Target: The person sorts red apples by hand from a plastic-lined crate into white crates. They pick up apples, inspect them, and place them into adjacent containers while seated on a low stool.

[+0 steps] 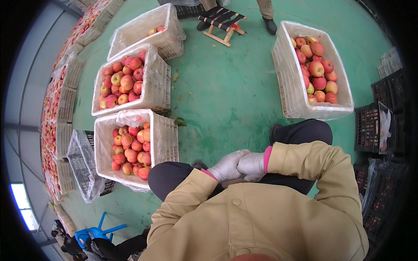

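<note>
My left hand (225, 166) and my right hand (253, 164) both wear pale gloves and rest together between my knees, one clasped against the other; the overlap hides most of the fingers. No object shows in them. To the left of my knees stands a white plastic crate of apples (166, 140) lined with clear film. Behind it is a second white crate heaped with apples (160, 84). On the right, past my other knee, stands another lined white crate (290, 88) with red and yellow apples in it.
A white crate (176, 49) at the upper left holds a few apples. A folding stool (222, 21) stands near another person's legs (267, 13). Black crates (367, 127) line the right side; stacked apple crates (65, 104) run along the far left. A blue stool (94, 232) lies lower left.
</note>
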